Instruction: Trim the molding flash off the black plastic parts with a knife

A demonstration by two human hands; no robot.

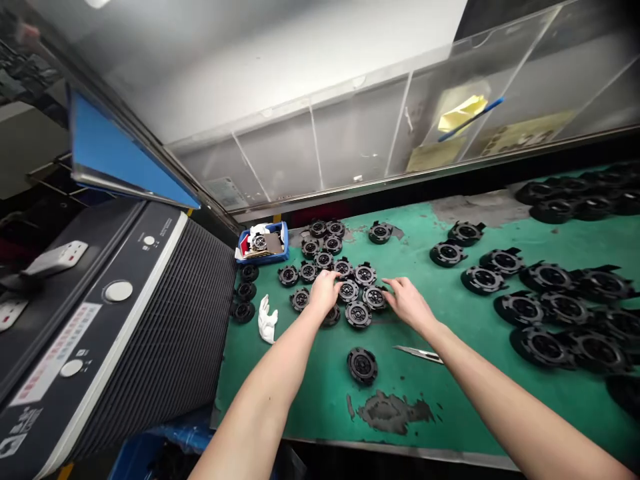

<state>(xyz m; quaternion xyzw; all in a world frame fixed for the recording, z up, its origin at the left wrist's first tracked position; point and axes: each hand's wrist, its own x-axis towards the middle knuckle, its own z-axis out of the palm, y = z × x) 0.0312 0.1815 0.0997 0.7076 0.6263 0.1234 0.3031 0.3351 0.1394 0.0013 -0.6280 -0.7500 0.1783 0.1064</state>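
Observation:
Several round black parts (359, 314) lie in a cluster on the green mat, with both my hands at its sides. My left hand (325, 291) is at the cluster's left side, its fingertips against a black part (349, 290); the fingers are bent together and partly hidden. On the right, my right hand (406, 301) has thumb and fingers apart, with the fingertips beside another black part (374, 297). Nearer the front edge, a single black part (363, 366) lies apart from the cluster. A metal blade or scalpel (419, 353) rests beneath my right forearm.
A blue bin (285, 241) with mixed items stands at the mat's back left. Crumpled white material (268, 320) lies left of the cluster. More black parts (546, 347) cover the right side. A ribbed machine (165, 333) borders the left; a clear panel (350, 133) runs behind.

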